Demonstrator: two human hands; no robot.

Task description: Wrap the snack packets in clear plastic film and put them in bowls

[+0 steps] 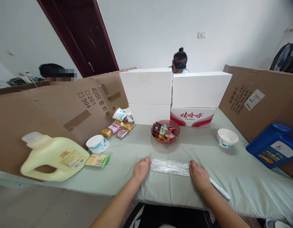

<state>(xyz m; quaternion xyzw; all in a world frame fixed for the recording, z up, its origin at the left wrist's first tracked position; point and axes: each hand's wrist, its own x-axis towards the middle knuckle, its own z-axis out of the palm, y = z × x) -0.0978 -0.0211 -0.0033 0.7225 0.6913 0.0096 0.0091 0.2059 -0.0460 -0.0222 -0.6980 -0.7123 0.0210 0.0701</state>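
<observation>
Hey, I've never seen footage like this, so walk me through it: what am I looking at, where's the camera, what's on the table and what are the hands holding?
There is no machine here. One picture comes from a camera worn on a person's head, looking forward and down at their own bare arms. The left hand and the right hand each grip one end of a roll of clear plastic wrap lying on a table with a pale green cloth.

Behind the roll stands a reddish bowl of wrapped snacks. To the left are a yellow jug, a small snack packet, a paper bowl, a tipped paper cup and a pile of snack packets. To the right are another paper bowl and a blue jug. White boxes and cardboard sheets wall the table in. Two other people sit behind them.
</observation>
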